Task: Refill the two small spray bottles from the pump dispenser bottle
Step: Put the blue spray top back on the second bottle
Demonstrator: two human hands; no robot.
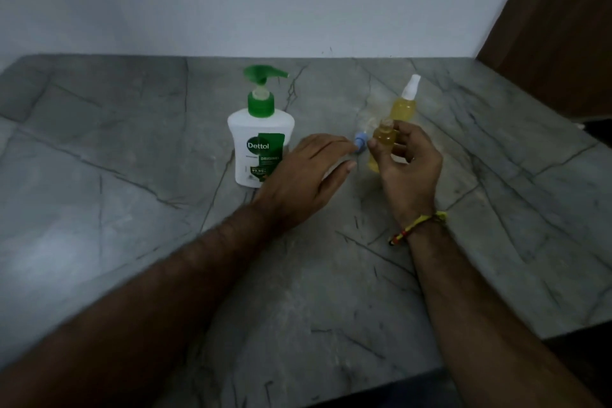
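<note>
My right hand [409,159] grips an uncapped spray bottle [384,142] – yellow liquid inside. My left hand [308,172] pinches its blue cap [360,142] just beside the neck.

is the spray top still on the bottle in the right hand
No, the bottle in the right hand has an open neck; the left hand pinches a blue cap.

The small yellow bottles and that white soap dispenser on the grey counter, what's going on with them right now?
A person's right hand holds a small open-necked bottle of yellow liquid, its top off. The left hand pinches a small blue spray cap just beside it. A second yellow spray bottle with a white nozzle stands capped behind. The white pump bottle with a green pump head stands untouched on the grey marble counter.
</note>
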